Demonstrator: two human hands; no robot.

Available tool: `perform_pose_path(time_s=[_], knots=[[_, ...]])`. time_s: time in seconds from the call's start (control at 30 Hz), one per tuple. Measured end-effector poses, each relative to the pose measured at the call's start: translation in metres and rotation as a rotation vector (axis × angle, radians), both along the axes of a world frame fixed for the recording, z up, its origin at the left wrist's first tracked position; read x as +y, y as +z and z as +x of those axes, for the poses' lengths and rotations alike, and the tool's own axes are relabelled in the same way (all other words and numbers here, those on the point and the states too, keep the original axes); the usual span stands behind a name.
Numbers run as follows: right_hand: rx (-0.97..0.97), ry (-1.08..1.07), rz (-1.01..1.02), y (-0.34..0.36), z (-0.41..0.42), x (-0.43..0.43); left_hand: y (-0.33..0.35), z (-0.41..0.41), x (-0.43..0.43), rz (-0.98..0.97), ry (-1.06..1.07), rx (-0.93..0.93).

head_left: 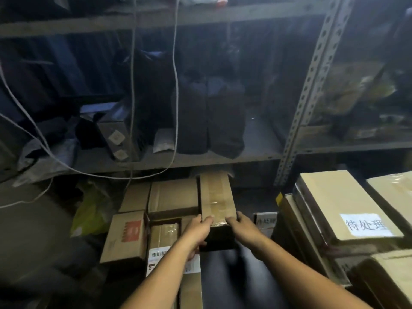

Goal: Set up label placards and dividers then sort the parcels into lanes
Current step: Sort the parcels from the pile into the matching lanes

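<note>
Two bare hands hold one long box (216,194). It is brown cardboard with shiny tape down the middle of its top. The box points away from the person, and its far end goes in under the edge of the grey shelf (223,158).

The left hand (198,227) has the near left corner of the box. Its fingers curl over the top edge, so the grip is closed tight on the box. The right hand (240,222) has the near right corner, and its grip is closed on the box in the same way. The near end of the box sits right between the two hands. Under that end it is dark, and I cannot tell what the box rests on.

A wider brown box (174,196) lies just beside the long box on its left. Nearer to the person there is a box with a red mark (126,236), and beside it a box with a barcode sticker (163,240).

A small white sign (265,220) with dark letters stands just to the right of the right hand. Further right is a stack of flat parcels (330,197), and the top one has a white paper label (365,224) on it.

A yellow-green bag (92,208) lies on the floor at the left. White cables (176,85) hang down in front of the shelf.
</note>
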State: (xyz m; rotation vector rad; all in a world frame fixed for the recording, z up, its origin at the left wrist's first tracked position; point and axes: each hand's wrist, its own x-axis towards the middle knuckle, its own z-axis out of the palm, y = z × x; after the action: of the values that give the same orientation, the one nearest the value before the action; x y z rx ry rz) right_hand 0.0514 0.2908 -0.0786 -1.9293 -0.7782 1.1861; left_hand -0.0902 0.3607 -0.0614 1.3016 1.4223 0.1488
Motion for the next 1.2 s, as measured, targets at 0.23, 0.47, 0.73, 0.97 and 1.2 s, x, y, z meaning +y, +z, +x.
perform_pose_path(time_s=[0.23, 0.47, 0.73, 0.97, 1.2], knots=[[-0.151, -0.074, -0.079, -0.009, -0.002, -0.006, 0.008, -0.003, -0.013, 0.002, 0.007, -0.048], [-0.311, -0.314, -0.261, -0.003, -0.022, -0.081, 0.012, -0.033, -0.070, -0.185, -0.136, -0.043], [-0.121, -0.287, -0.266, -0.010, -0.033, -0.106, 0.010, -0.047, -0.081, -0.079, -0.114, 0.032], [0.123, -0.215, -0.155, 0.005, -0.044, -0.100, 0.030, -0.040, -0.100, -0.206, 0.046, -0.213], [0.203, -0.349, 0.142, 0.079, -0.056, -0.104, 0.090, -0.047, -0.088, -0.028, 0.115, -0.416]])
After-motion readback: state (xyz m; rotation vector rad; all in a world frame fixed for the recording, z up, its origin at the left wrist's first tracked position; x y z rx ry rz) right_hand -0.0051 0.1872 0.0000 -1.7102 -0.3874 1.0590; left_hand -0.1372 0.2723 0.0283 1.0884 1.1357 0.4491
